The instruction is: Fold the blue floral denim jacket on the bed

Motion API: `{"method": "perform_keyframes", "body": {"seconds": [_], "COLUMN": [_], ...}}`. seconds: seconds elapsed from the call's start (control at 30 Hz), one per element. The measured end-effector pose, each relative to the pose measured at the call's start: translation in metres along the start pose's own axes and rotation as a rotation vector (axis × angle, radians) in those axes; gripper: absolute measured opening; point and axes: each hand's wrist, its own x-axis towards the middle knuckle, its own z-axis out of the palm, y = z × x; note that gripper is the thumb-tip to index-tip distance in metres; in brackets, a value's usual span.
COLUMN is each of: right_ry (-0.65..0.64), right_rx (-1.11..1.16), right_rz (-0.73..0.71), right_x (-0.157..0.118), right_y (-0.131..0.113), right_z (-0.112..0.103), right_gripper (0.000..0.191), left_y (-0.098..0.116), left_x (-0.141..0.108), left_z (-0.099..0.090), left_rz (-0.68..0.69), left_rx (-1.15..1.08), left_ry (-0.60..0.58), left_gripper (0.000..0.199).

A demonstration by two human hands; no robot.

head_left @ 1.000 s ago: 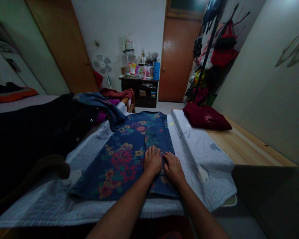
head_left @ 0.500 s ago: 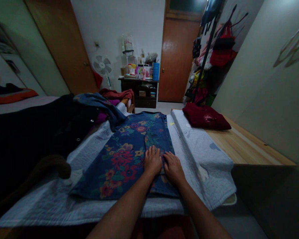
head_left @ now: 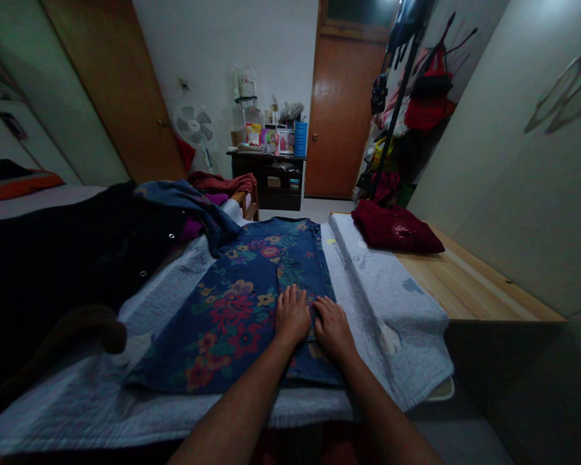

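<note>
This looks like a bedroom in a home: a pale quilted cover (head_left: 411, 323) is spread out like bedding, with everyday clothes lying about on it, among them a blue floral garment (head_left: 237, 310), a black garment (head_left: 53, 258) and, at the far right, a folded maroon garment (head_left: 397, 226). Toward the back stand a white fan (head_left: 193, 124) and a low dark cabinet (head_left: 241, 177) crowded with household odds and ends, including a blue container (head_left: 301, 139). Beside the cabinet is a plain wooden door (head_left: 339, 116), and a red bag (head_left: 426, 113) hangs in the cluttered corner.
</note>
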Motion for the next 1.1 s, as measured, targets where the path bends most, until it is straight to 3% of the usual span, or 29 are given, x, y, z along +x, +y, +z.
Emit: {"method": "perform_keyframes", "body": {"seconds": [1.1], "right_ry": [0.015], "right_rx": [0.013], "right_rz": [-0.009], "right_x": [-0.0023], "right_y": [0.0017], "right_z": [0.0012], "right_gripper": [0.045], "left_y": [0.0012], "left_x": [-0.0016], "left_z": [-0.0029], "left_rz": [-0.014], "left_rx": [0.011], "left_ry": [-0.004], "left_gripper": [0.049]}}
